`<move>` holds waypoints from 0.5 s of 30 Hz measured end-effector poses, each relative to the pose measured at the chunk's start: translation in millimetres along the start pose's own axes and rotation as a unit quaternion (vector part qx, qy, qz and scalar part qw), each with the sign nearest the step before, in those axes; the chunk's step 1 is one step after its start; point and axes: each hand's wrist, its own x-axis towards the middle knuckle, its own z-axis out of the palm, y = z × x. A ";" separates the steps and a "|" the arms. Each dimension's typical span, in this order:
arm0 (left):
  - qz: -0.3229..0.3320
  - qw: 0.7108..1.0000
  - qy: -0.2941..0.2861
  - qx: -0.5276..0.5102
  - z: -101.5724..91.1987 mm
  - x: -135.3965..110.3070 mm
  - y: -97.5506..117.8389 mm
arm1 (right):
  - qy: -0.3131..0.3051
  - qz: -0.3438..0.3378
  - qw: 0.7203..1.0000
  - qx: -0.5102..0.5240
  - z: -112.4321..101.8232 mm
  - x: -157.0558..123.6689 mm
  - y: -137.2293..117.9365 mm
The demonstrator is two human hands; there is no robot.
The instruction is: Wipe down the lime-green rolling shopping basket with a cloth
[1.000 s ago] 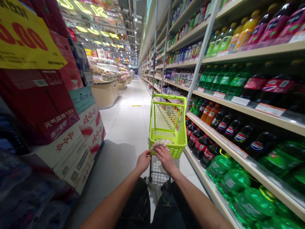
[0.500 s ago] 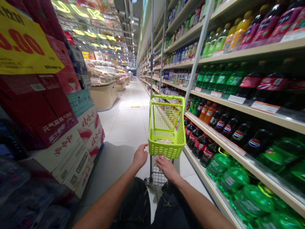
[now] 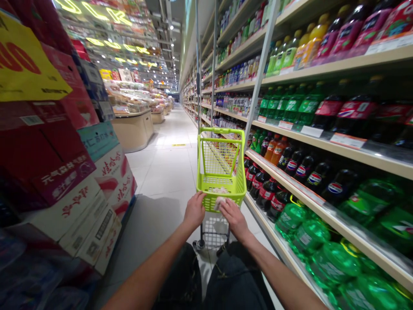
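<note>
In front of my knees is a small lime-green shopping cart [image 3: 240, 189] with a basket of perforated plastic. My left hand [image 3: 195, 212] is closed on the left corner of its near rim. My right hand [image 3: 234, 218] pinches a crumpled whitish cloth [image 3: 220, 202] and presses it against the near wall of the basket, just under the rim. Another pale crumpled piece [image 3: 218, 190] lies on the basket floor; what it is I cannot make out. Most of my left fingertips are hidden behind the rim.
On the right, shelves [image 3: 284, 172] hold several rows of soda bottles, with large green bottles [image 3: 338, 262] at the bottom. Stacked drink cartons [image 3: 80, 215] stand on the left. A tiled aisle [image 3: 164, 172] runs ahead past a display counter [image 3: 134, 131].
My left hand has moved up and right onto the basket rim. My right hand has risen with the cloth from below the basket to its near wall. The view has shifted slightly.
</note>
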 end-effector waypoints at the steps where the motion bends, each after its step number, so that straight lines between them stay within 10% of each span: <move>1: 0.003 1.000 0.003 0.011 -0.2 1.4 3.1 | 0.009 0.009 1.000 -0.001 -3.6 4.1 2.8; 8: 0.022 0.989 -0.074 0.128 -14.7 19.0 10.1 | -0.012 0.002 1.000 0.025 -11.2 -9.4 12.7; 15: 0.036 0.965 -0.183 0.186 -15.8 23.0 2.6 | 0.082 0.221 0.971 -0.027 -18.3 26.0 34.7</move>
